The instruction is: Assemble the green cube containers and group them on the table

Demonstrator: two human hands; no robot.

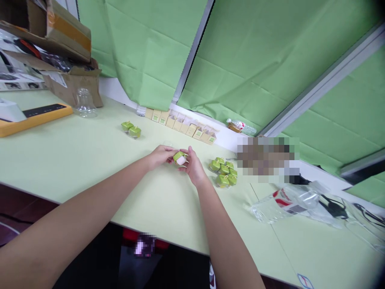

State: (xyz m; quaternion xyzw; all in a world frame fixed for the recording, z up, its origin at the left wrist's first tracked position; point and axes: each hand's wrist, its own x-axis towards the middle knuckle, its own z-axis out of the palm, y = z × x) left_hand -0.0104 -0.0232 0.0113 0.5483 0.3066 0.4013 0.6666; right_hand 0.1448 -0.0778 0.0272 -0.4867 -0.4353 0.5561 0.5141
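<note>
left hand (161,156) | right hand (195,167) | both hold green-and-white packet (180,158) | above table (168,204)

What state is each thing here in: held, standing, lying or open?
Left hand: gripping the green-and-white item
Right hand: curved beside it, grip unclear
Green-and-white item: held up, pale face showing
Green-topped pair: side by side
Green-topped cluster: grouped closely
Small cartons: standing in a row
Large bottle: on its side
Upper cardboard box: open
</note>
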